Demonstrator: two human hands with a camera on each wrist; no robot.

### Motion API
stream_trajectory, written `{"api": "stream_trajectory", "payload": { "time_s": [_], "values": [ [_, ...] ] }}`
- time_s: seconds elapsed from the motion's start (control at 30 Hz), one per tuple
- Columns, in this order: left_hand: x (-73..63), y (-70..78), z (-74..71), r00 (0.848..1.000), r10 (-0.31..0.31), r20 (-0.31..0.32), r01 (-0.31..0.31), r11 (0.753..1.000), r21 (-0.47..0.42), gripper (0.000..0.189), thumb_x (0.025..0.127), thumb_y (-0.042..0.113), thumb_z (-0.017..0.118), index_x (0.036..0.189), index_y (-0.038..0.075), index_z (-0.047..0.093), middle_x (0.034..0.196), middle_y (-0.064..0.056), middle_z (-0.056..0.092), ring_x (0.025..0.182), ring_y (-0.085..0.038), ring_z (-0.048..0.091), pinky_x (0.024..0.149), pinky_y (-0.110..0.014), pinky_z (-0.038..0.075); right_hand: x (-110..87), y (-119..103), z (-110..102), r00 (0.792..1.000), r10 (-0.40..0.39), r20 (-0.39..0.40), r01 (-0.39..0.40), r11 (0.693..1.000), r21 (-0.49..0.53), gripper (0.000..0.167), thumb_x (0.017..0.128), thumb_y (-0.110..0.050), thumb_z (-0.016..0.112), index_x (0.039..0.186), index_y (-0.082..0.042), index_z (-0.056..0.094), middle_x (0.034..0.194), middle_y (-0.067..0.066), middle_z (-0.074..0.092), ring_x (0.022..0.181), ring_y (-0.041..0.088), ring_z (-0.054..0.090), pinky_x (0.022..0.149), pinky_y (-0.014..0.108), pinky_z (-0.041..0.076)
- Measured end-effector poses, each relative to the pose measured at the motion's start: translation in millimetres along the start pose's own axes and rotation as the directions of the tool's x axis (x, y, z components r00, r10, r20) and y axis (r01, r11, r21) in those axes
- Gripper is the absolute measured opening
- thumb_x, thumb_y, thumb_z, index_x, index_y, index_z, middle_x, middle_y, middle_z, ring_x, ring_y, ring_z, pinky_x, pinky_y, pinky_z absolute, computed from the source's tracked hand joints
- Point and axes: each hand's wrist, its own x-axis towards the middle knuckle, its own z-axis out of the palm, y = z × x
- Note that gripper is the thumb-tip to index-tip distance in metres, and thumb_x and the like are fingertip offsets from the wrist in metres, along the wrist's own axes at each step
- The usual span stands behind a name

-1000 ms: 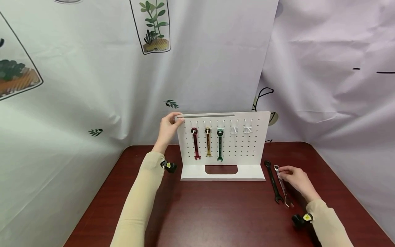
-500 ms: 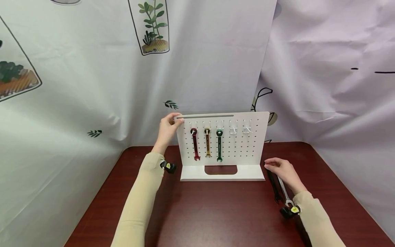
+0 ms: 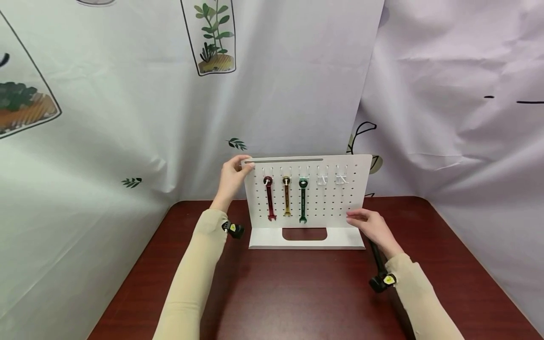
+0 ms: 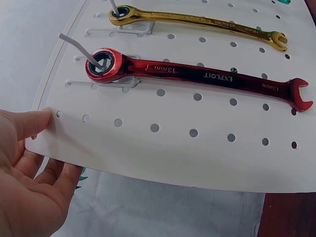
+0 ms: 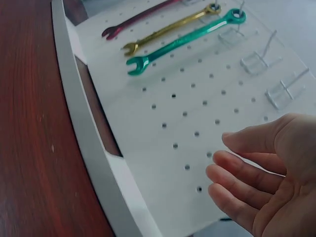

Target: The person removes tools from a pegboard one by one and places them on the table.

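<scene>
Ideally, the left hand [image 3: 231, 178], clamped on the pegboard [image 3: 331, 203], braces it firmly; the right hand [image 3: 374, 228], thumb and fingers apart, should avoid bumping it.

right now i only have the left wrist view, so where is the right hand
Observer: The right hand is in front of the pegboard, near its lower right corner as the head view shows it.
Operator: ok is it carrying anything
Observer: Nothing shows between its thumb and fingers in the right wrist view.
Operator: are there any free hooks past the gold wrench
Observer: Yes, two bare hooks sit to the right of the green wrench in the head view.
</scene>
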Motion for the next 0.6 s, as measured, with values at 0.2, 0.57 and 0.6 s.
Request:
{"api": "stream_trajectory", "payload": {
  "time_s": [0.2, 0.57, 0.6],
  "values": [
    [-0.6, 2.2, 0.1, 1.000, -0.002, 0.002, 0.002, 1.000, -0.001, 0.029, 0.097, 0.024, 0.070, 0.120, 0.007, 0.069, 0.110, -0.014, 0.069, 0.086, -0.022, 0.058, 0.074, -0.033, 0.045, 6.2, -9.3, 9.2, 1.000, -0.011, 0.019, 0.010, 0.999, 0.032, 0.036, 0.097, -0.015, 0.068, 0.128, 0.003, 0.065, 0.122, 0.019, 0.069, 0.112, 0.035, 0.065, 0.095, 0.050, 0.047],
    [-2.0, 1.0, 0.2, 1.000, 0.000, -0.005, 0.000, 1.000, 0.019, 0.025, 0.098, 0.023, 0.069, 0.119, 0.010, 0.069, 0.106, -0.010, 0.069, 0.084, -0.020, 0.057, 0.072, -0.033, 0.044, 15.5, -21.9, 30.0, 0.999, -0.017, 0.052, 0.010, 0.990, 0.141, 0.036, 0.097, -0.016, 0.068, 0.128, 0.001, 0.066, 0.120, 0.017, 0.070, 0.111, 0.031, 0.065, 0.093, 0.044, 0.048],
    [-2.3, 1.1, 0.4, 1.000, 0.000, -0.005, 0.000, 1.000, 0.018, 0.025, 0.098, 0.023, 0.069, 0.119, 0.010, 0.069, 0.106, -0.010, 0.069, 0.084, -0.020, 0.057, 0.072, -0.033, 0.044, 16.4, -22.9, 32.0, 0.998, -0.028, 0.058, 0.019, 0.989, 0.143, 0.036, 0.098, -0.016, 0.068, 0.129, 0.002, 0.065, 0.121, 0.018, 0.069, 0.111, 0.031, 0.065, 0.093, 0.044, 0.049]
  ]
}}
